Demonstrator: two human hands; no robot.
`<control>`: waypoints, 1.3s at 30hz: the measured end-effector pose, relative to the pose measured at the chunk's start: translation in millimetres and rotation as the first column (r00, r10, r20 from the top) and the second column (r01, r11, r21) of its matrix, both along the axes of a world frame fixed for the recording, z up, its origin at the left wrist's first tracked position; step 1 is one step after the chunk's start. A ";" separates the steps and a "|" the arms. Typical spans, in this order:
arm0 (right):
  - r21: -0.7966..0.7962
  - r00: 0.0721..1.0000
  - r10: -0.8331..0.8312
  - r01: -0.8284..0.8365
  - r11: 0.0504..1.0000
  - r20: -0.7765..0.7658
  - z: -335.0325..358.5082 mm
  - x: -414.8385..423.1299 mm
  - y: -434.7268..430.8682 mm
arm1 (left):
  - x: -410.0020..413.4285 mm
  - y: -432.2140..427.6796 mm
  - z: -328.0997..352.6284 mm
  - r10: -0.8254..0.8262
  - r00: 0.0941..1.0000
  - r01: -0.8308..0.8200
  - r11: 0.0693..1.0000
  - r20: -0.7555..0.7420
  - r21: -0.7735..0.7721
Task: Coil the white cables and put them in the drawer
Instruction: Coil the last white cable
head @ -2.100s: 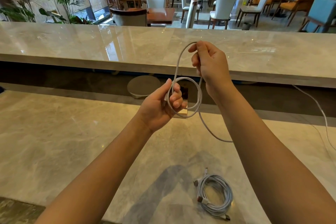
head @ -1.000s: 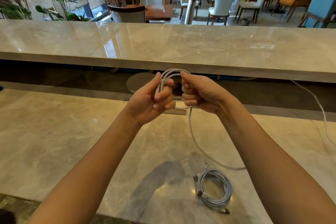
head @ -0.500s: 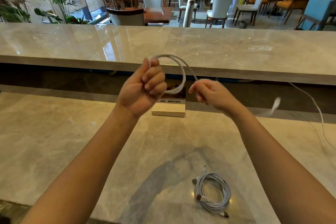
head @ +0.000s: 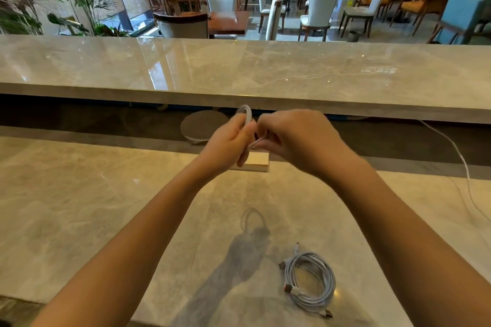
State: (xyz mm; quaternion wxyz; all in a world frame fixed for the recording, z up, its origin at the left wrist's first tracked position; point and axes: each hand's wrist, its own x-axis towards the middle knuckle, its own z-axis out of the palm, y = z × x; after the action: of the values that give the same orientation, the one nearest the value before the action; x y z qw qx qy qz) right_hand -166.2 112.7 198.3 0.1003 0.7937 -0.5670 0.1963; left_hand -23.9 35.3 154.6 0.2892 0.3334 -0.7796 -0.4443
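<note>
My left hand (head: 229, 142) grips a small coil of white cable (head: 247, 114), held upright above the marble counter (head: 106, 207); only the coil's top arc shows past my fingers. My right hand (head: 297, 138) is pressed against it from the right, its fingers pinching the cable's loose end near the coil. A second white cable (head: 309, 280) lies coiled flat on the counter, near the front edge below my right forearm. No drawer is in view.
A small cream block with a sign (head: 255, 160) stands on the counter just behind my hands. Another loose white cable (head: 462, 162) runs down at the far right. A higher marble ledge (head: 239, 71) crosses behind, with a round grey stool top (head: 202, 126) below it.
The long loose loop has been wound into a tight coil in my left hand. My right hand swung the free end around and has come back against the coil.
</note>
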 end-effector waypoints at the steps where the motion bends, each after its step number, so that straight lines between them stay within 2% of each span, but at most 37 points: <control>1: 0.014 1.000 0.000 0.000 1.000 0.003 3.7 -5.1 -3.6 | 1.7 -1.0 0.7 -0.054 0.998 0.053 0.994 0.012 0.093; 3: 0.058 0.999 0.024 -0.026 0.998 0.022 9.7 -16.5 -12.3 | 7.4 -3.7 1.5 -0.190 0.980 0.198 0.937 -0.058 0.289; 6: 0.040 0.999 0.030 -0.031 0.999 0.025 11.0 -35.0 -24.1 | 16.9 -9.2 -0.4 -0.293 0.915 0.399 0.765 -0.279 0.505; 9: -0.039 0.989 -0.080 0.075 0.996 -0.125 -0.2 -44.0 -32.1 | 23.5 -12.7 -2.4 -0.305 0.800 0.591 0.555 -0.517 0.585; 11: 0.004 0.983 -0.144 0.145 0.989 -0.112 -10.8 -40.5 -33.1 | 23.6 -14.1 -3.7 -0.288 0.745 0.658 0.472 -0.602 0.587; 14: 0.151 0.965 -0.206 0.182 0.972 0.162 -19.9 -30.4 -31.8 | 21.9 -16.3 -6.4 -0.242 0.666 0.736 0.364 -0.705 0.571; 16: 0.270 0.848 -0.249 0.132 0.954 0.468 -22.5 -24.6 -30.9 | 21.5 -17.9 -8.0 -0.196 0.606 0.786 0.298 -0.771 0.542; 17: 0.326 0.752 -0.276 0.085 0.941 0.599 -23.9 -21.8 -30.4 | 20.9 -17.7 -8.3 -0.181 0.600 0.789 0.298 -0.779 0.538; 19: 0.399 0.601 -0.322 0.005 0.917 0.731 -27.3 -15.4 -28.5 | 19.3 -16.4 -8.1 -0.169 0.634 0.754 0.354 -0.755 0.554; 24: 0.447 0.347 -0.387 -0.112 0.887 0.855 -32.9 -4.5 -22.9 | 18.4 -15.5 -7.0 -0.125 0.751 0.608 0.516 -0.649 0.603; 29: 0.432 -0.092 -0.484 -0.330 0.839 0.870 -32.2 2.2 -20.6 | 18.3 -12.4 -7.8 -0.082 0.798 0.527 0.576 -0.597 0.625; 31: 0.419 -0.225 -0.516 -0.368 0.830 0.826 -31.1 3.5 -20.4 | 18.3 -13.6 -6.4 -0.058 0.823 0.477 0.610 -0.565 0.632; 33: 0.391 -0.341 -0.547 -0.430 0.814 0.765 -30.6 4.4 -20.4 | 19.7 -17.3 -7.2 -0.041 0.870 0.381 0.689 -0.492 0.617; 36: 0.342 -0.414 -0.598 -0.542 0.768 0.686 -31.9 6.6 -20.5 | 20.1 -18.3 -12.7 -0.058 0.915 0.269 0.824 -0.399 0.499; 38: 0.359 -0.363 -0.605 -0.552 0.752 0.709 -35.0 6.9 -22.4 | 19.1 -16.9 -16.4 -0.043 0.935 0.209 0.867 -0.351 0.451; 39: 0.384 -0.305 -0.600 -0.541 0.748 0.739 -37.3 6.9 -23.5 | 18.7 -16.5 -17.2 -0.032 0.945 0.181 0.881 -0.327 0.437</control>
State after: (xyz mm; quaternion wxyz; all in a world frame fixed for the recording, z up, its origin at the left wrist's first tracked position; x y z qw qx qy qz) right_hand -159.4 89.2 161.0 -0.6846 0.2335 -0.4428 0.5299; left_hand -5.2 18.9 137.4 0.2950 0.2746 -0.6139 -0.6787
